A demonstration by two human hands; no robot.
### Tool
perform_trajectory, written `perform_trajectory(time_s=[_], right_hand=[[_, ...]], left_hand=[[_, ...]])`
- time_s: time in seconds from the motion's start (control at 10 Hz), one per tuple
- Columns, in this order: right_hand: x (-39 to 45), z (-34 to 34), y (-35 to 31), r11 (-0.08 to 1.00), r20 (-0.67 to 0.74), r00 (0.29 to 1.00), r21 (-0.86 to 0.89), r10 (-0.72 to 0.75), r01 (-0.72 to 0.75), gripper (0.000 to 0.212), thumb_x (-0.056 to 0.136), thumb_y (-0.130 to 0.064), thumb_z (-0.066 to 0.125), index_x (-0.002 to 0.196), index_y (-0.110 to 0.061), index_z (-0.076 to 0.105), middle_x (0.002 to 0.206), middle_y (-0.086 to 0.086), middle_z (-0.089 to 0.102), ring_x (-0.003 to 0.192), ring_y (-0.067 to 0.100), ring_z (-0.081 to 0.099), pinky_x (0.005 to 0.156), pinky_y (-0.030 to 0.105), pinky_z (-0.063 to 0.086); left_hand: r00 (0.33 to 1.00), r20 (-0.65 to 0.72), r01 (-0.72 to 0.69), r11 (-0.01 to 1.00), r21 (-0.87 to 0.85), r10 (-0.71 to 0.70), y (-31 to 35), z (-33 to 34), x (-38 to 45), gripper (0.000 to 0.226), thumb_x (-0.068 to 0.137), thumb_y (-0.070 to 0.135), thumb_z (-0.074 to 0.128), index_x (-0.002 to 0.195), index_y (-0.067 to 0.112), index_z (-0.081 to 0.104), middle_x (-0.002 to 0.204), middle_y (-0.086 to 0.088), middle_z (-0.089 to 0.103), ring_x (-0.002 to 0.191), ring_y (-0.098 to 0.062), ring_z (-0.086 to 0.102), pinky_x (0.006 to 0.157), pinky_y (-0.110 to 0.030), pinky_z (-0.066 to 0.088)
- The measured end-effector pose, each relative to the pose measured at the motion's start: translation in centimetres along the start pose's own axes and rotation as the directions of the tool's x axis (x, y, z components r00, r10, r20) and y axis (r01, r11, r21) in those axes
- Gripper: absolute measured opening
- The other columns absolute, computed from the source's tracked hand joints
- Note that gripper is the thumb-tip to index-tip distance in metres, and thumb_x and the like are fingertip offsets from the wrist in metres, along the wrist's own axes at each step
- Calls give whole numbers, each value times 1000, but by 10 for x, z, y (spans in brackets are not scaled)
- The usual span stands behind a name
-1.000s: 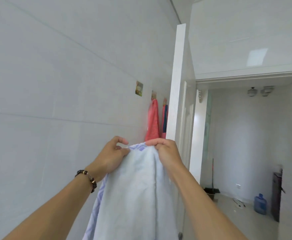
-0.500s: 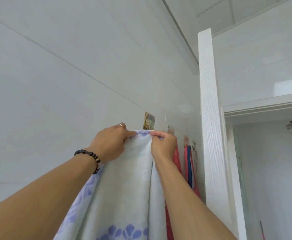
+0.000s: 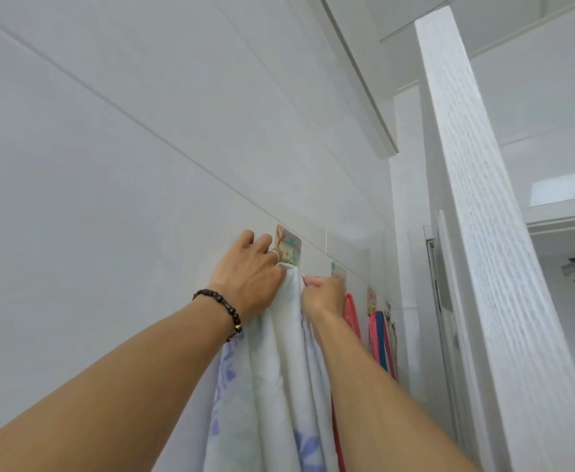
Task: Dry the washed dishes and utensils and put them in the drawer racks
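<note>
From the head view, both arms reach up toward a wall (image 3: 109, 165) of smooth, glossy white tiles with thin straight joints.

The towel (image 3: 279, 369) is soft white cloth with pale purple flower prints. It hangs in long vertical folds from about the centre of the picture down to 6 o'clock. Its top edge is gathered into a narrow bunch just below a small square adhesive hook (image 3: 289, 245) with a colourful picture on it; whether the cloth sits on the hook already, I cannot tell.

The left hand (image 3: 248, 277), at about 9 o'clock from the bunch, grasps the top of the towel with curled fingers, its back turned to the camera. It wears a thin silver ring (image 3: 275, 254), and a bracelet (image 3: 223, 311) of dark round beads circles the wrist. The right hand (image 3: 323, 294), at 3 o'clock from the bunch, pinches the cloth edge between thumb and fingers.

Toward 3 o'clock along the wall are a second hook (image 3: 338, 270) and a third hook (image 3: 372, 298). A coral-pink cloth (image 3: 351, 315) hangs just beside the right wrist, and a pink and blue striped piece (image 3: 379, 335) hangs next to it.

At 2 o'clock stands a white door frame (image 3: 483, 233) with a rough, grain-like texture.
</note>
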State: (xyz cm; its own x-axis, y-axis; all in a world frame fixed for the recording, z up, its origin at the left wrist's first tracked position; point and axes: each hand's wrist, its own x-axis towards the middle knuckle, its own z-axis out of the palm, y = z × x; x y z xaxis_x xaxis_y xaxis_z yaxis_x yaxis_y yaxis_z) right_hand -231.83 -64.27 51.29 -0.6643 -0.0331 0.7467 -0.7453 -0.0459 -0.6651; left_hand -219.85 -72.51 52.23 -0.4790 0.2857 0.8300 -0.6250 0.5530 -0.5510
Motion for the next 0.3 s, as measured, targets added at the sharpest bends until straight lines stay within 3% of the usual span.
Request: perform_trajectory(time_s=[0.1,0.2,0.3], right_hand=[[-18,-10,14,999,41,998,-8,39,-39,42,84,6,47,97,-16,81,91,-2,74,95,23,69,84,34,58],[-36,-18,2,991,68,998,-136,15,-5,34,84,-3,51,95,-21,78,103,3,72,103,29,64,89,36,54],[-80,-48,-25,983,-8,992,-134,-129,127,32,92,-10,57,120,-20,69,124,2,66,112,21,61,100,36,48]], left_hand=[[999,-10,-39,996,-78,38,18,7,-16,31,96,14,37,115,15,61,108,-2,63,108,-27,46,94,-41,28],[992,-122,3,994,-107,-16,28,9,-38,18,83,25,57,95,17,68,87,-3,62,87,-25,54,84,-42,28],[973,-184,101,972,-210,-141,33,12,-70,43,85,37,49,112,10,69,109,-11,67,109,-32,60,101,-49,28]])
